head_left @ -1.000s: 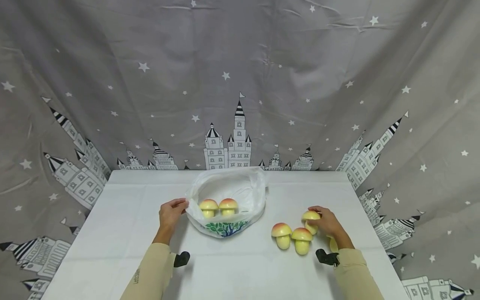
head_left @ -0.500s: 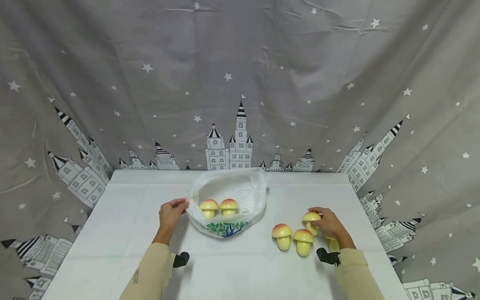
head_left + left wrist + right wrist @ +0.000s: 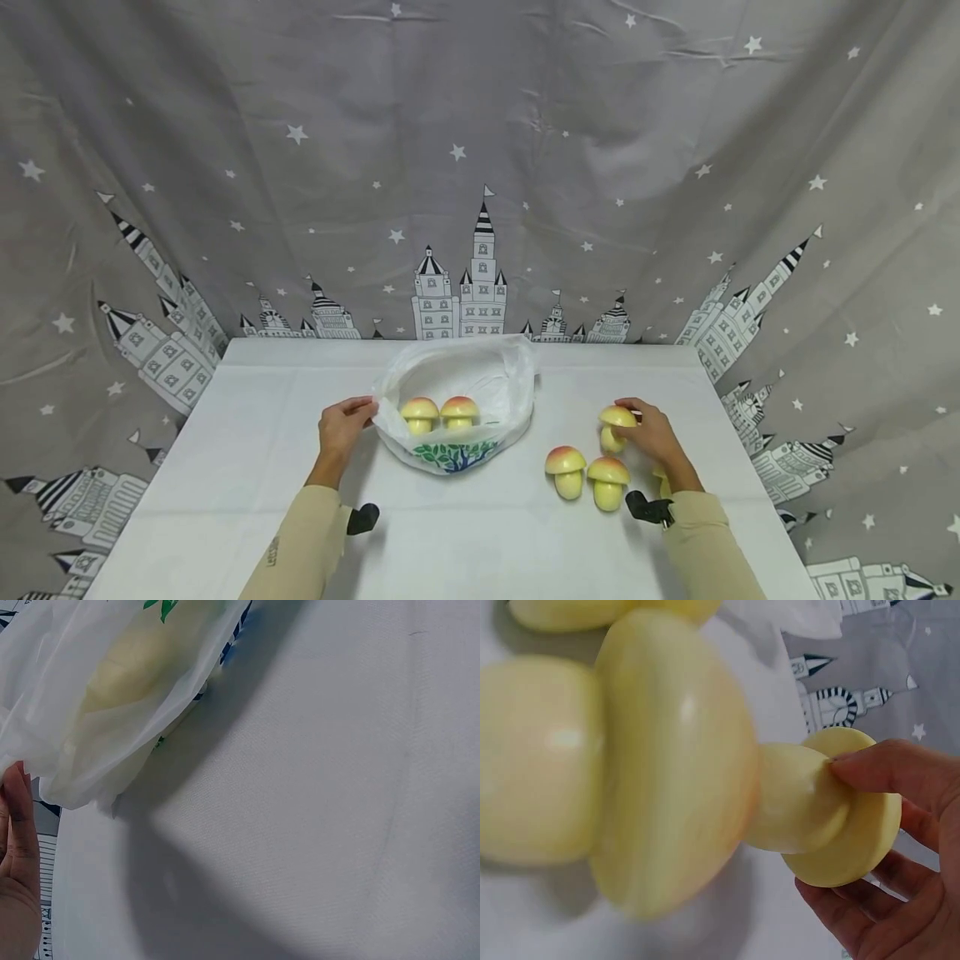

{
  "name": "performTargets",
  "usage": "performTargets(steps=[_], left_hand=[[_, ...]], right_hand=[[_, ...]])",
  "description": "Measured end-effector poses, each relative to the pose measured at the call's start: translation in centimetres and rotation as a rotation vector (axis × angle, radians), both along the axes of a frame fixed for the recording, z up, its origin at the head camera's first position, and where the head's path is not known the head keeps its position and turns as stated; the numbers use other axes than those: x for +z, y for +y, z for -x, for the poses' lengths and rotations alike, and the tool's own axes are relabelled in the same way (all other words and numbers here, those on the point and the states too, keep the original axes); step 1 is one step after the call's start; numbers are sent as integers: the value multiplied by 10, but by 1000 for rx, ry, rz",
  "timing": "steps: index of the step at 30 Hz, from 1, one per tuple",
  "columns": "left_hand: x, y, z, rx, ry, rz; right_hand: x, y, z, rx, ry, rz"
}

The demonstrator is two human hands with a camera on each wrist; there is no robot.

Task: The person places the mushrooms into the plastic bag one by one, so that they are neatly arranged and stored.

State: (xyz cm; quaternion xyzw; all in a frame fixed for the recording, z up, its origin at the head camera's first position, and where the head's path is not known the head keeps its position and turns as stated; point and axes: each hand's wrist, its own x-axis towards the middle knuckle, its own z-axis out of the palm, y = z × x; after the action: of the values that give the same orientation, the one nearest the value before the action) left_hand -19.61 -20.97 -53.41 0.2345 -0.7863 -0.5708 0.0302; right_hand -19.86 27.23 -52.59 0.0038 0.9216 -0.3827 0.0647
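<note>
Head view's biggest thing is a grey fabric curtain printed with white stars and castles point(image 3: 480, 100), behind a white cloth-covered tabletop point(image 3: 465, 542). Next down, a translucent white plastic bag with a green-and-blue tree print point(image 3: 480, 375), mouth open. Probably featherlight and floppy, so hold the rim, like the left hand point(image 3: 343, 429) does, fingers pinching its left edge. Right hand point(image 3: 654, 435) has thumb and fingers clamped on a glossy yellow mushroom point(image 3: 615, 419), right of the bag; can't tell if it's lifted. Looks light, stiff, maybe slippery, so gripping where stem meets cap seems smart imo. Two similar red-topped mushrooms point(image 3: 419, 411) sit in the bag, two loose mushrooms point(image 3: 566, 471) near the right hand, plus a half-hidden yellow mushroom point(image 3: 663, 482) by that wrist.
</note>
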Motion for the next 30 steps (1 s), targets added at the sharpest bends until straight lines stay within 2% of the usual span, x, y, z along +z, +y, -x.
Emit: performTargets(steps=[6, 7, 10, 16, 17, 19, 21, 26, 28, 30], left_hand=[[-5, -1, 2, 23, -17, -31], [-6, -2, 2, 10, -11, -35], [-16, -5, 7, 12, -4, -26], [-69, -23, 31, -10, 20, 50], [-76, -25, 33, -7, 23, 61], [-77, -25, 33, -12, 26, 57], [-63, -21, 26, -18, 30, 39], [-9, -4, 3, -21, 29, -9], [1, -1, -1, -29, 25, -10], [4, 1, -2, -22, 17, -14]], right_hand=[[8, -13, 5, -13, 77, 50], [10, -15, 6, -15, 86, 63], [13, -23, 9, -18, 109, 105], [18, -38, 14, 3, 125, 150], [18, -41, 14, 5, 126, 155], [19, -46, 15, 11, 129, 159], [20, -51, 17, 21, 133, 164], [20, -63, 18, 24, 116, 185], [20, -67, 19, 28, 109, 189], [20, -72, 20, 30, 107, 197]])
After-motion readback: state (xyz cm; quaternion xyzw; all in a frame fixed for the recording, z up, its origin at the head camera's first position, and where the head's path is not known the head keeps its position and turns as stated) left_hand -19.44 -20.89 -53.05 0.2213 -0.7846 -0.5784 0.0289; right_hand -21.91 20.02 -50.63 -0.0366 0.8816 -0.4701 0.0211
